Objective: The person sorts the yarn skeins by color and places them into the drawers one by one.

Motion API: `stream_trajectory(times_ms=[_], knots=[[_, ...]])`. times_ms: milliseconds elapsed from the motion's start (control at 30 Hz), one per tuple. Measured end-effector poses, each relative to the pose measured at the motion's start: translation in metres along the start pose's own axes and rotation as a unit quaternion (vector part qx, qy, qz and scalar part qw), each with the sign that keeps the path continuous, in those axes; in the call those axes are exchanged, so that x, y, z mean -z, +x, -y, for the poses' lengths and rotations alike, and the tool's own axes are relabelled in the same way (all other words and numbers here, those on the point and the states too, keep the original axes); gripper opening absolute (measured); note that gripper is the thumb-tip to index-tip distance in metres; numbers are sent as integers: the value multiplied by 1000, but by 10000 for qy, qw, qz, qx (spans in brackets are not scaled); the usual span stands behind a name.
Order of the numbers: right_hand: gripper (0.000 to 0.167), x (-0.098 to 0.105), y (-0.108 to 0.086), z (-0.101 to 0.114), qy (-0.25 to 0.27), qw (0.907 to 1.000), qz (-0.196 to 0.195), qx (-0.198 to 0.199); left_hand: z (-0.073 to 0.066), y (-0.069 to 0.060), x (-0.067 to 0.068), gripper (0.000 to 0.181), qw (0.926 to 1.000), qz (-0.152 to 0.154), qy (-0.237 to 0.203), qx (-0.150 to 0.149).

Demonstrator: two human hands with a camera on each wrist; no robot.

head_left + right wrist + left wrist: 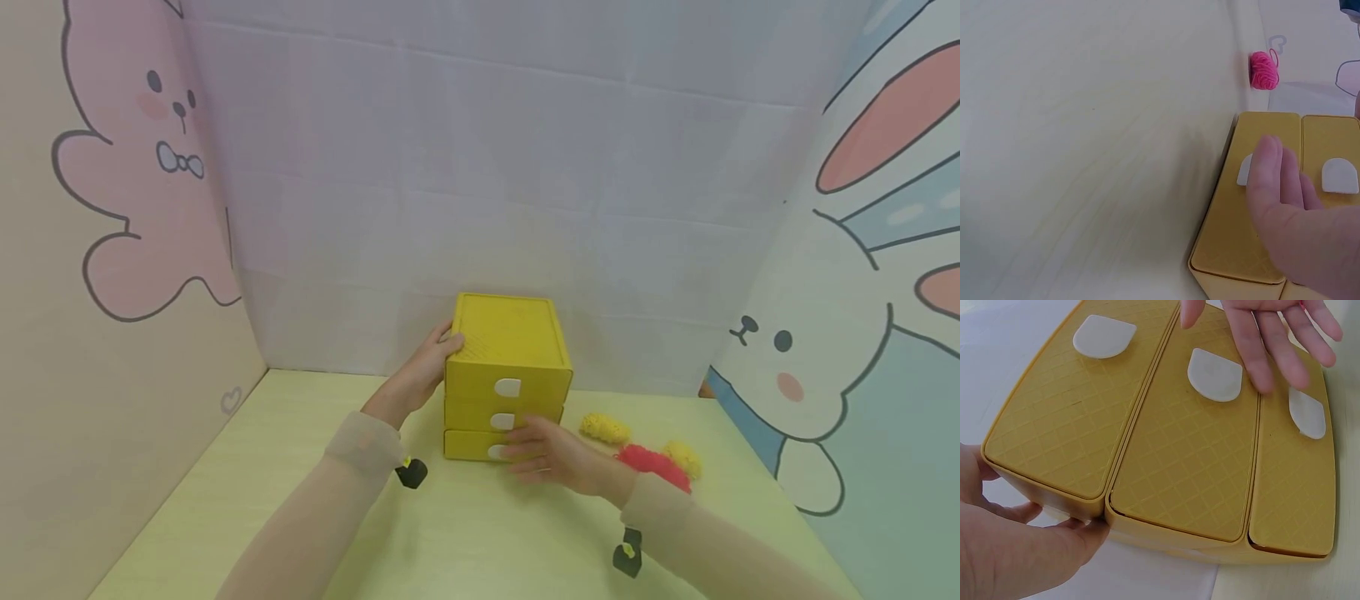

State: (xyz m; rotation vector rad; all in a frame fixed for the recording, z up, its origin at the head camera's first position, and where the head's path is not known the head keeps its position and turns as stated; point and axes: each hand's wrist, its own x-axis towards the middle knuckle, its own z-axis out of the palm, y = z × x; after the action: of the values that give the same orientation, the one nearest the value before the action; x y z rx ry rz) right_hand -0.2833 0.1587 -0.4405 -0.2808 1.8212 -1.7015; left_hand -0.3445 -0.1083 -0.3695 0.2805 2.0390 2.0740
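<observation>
A yellow three-drawer box (510, 329) with white tab handles (507, 387) stands against the back wall, its drawers pushed in. My left hand (425, 371) rests against the box's left side, near the top edge. The left wrist view shows the left thumb and fingers touching the side of the box (1175, 450). In front of the lower drawers is my right hand (551, 457), fingers extended near the tabs and nothing held. From the right wrist, that right hand (1291, 219) partly covers one white tab (1244, 170); fingertip contact is unclear.
Right of the box lie a yellow yarn bundle (605, 428), a red yarn bundle (654, 467) partly behind the right forearm, and another yellow bundle (682, 458). A pink yarn bundle (1264, 70) shows beyond the box. Printed cloth walls (480, 167) enclose the pale tabletop (457, 533).
</observation>
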Motion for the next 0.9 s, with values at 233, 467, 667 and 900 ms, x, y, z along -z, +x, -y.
stream_trajectory(times_ms=[233,467,667,900], knots=[[75,-9,15,-2,478,9988,33,-128,-1,-1,0,69,10000,-9,-24,-36],[78,-18,25,-3,828,9964,13,-188,-1,-2,-1,69,10000,-29,-8,-42],[77,-21,29,-5,974,9951,-23,-188,0,-1,0,69,10000,-11,-32,-52],[75,-25,30,-8,1067,9939,-262,-88,-1,-2,-1,69,10000,-17,-34,-53]])
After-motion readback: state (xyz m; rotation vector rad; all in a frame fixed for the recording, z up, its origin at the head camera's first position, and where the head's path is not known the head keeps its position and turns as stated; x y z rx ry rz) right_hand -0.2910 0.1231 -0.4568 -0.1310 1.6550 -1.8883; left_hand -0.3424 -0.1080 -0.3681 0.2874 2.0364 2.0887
